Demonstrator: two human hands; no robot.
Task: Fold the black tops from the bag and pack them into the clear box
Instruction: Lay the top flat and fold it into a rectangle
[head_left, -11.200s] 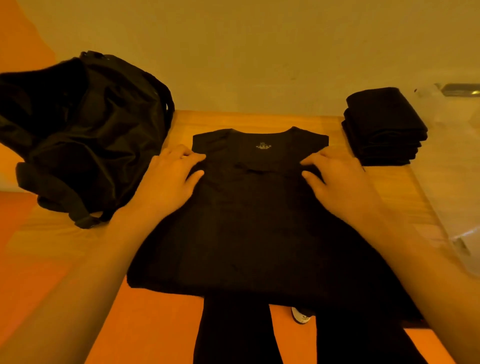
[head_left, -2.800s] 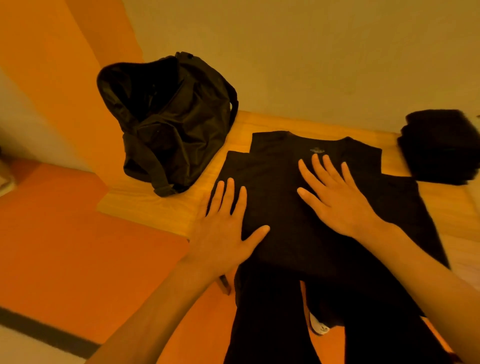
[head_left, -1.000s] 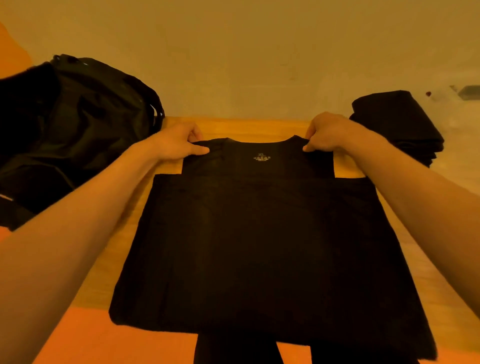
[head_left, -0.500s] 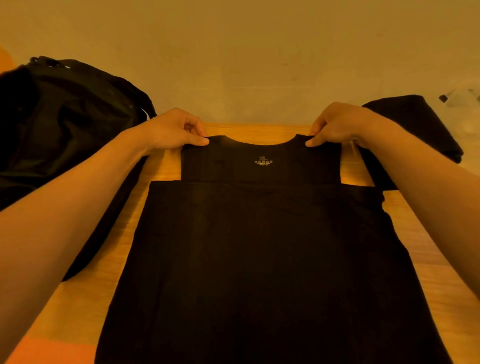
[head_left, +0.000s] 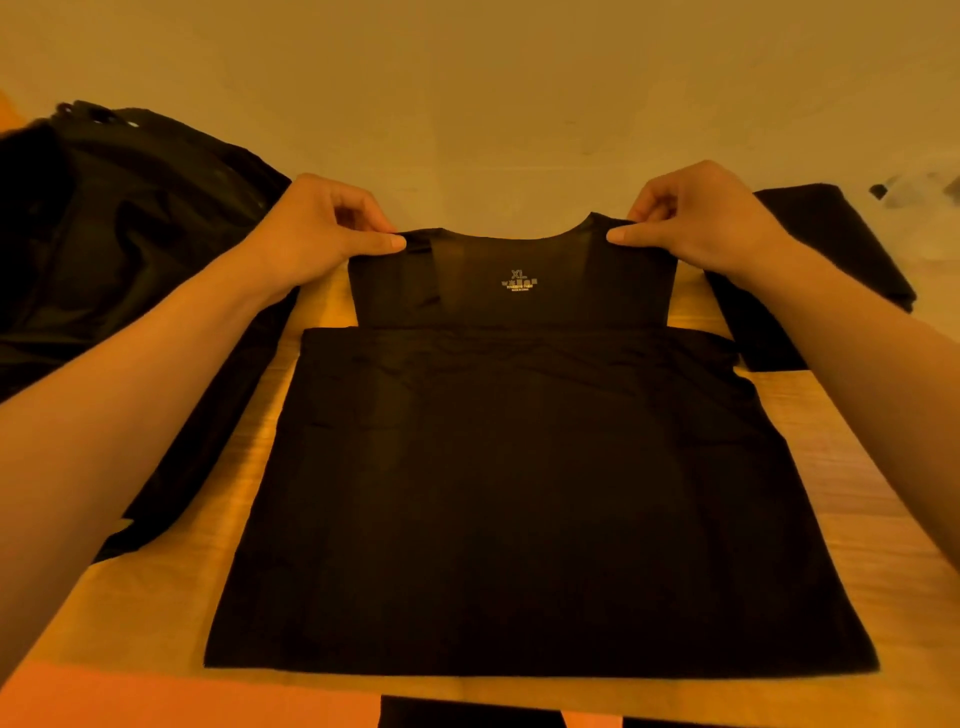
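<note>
The thin black fabric top (head_left: 519, 493) lies part-folded on the wooden table (head_left: 857, 467), your left hand (head_left: 317, 234) and right hand (head_left: 711, 223) pinching its shoulders, while the stack of folded black tops (head_left: 841, 249) at the far right edge is not yet boxed.

Both in pinch: left hand (head_left: 322, 236), right hand (head_left: 698, 226).

I see the black top (head_left: 519, 493) covering the centre of the table (head_left: 857, 467). Bare wood strips run along both its sides, the right one wider. The bag (head_left: 130, 249) blocks the left edge; the folded stack (head_left: 831, 249) blocks the far right corner. The wall (head_left: 493, 104) closes the far side just behind the left hand (head_left: 317, 234) and right hand (head_left: 701, 223).
</note>
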